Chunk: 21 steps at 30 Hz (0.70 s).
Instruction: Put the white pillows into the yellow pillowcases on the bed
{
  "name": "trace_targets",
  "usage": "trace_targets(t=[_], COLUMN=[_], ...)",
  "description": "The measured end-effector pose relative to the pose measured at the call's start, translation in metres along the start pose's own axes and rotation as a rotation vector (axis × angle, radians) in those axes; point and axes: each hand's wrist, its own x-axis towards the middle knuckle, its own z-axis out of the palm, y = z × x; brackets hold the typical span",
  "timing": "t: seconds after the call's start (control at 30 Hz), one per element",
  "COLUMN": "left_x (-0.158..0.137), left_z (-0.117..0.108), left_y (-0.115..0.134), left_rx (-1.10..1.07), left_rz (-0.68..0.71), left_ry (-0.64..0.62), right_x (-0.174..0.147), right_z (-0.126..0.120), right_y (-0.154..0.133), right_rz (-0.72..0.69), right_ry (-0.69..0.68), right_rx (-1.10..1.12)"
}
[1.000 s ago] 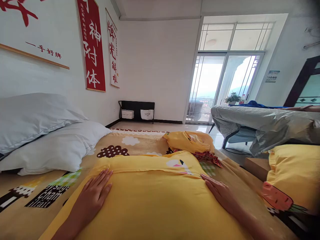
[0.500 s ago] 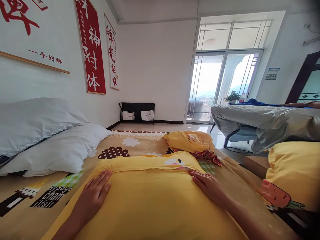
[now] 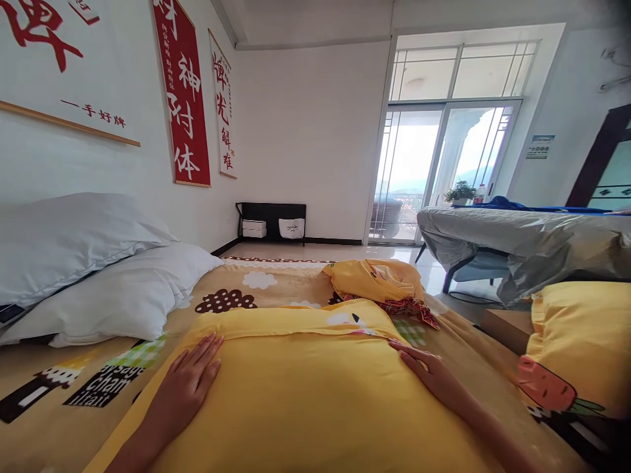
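Observation:
A plump yellow pillow lies in front of me on the patterned bed cover, its far end a flat flap with a white cartoon print. Fingers stretched out, my left hand rests flat along the pillow's left side near the flap seam. On the opposite side, my right hand lies against the pillow's right edge with fingers extended toward the seam. Neither hand grips anything. Beyond the flap, a folded yellow cloth with a red checked piece sits on the bed cover.
White pillows are piled at the left by the wall. To the right are another yellow pillow with a carrot print and a cardboard box. A plastic-covered table and a chair stand farther back.
My right hand has slid outward to the right along the pillow's edge. My left hand stays nearly in place. The arm resting on the far table has mostly gone from view.

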Motion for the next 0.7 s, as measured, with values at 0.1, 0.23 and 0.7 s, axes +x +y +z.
trace_targets(t=[0.1,0.23,0.7], left_x=[0.001,0.000,-0.001], left_z=[0.002,0.002,0.002], left_y=[-0.001,-0.002,-0.009], left_rx=[-0.002,0.000,-0.057], left_rz=[0.003,0.005,0.027], left_ry=[0.011,0.011,0.035], right_x=[-0.002,-0.004,0.019], right_z=[0.000,0.011,0.014], right_y=[-0.004,-0.035,-0.040], right_rz=[0.020,-0.077,-0.068], right_ry=[0.020,-0.001,-0.203], right_rx=[-0.090,-0.213,0.046])
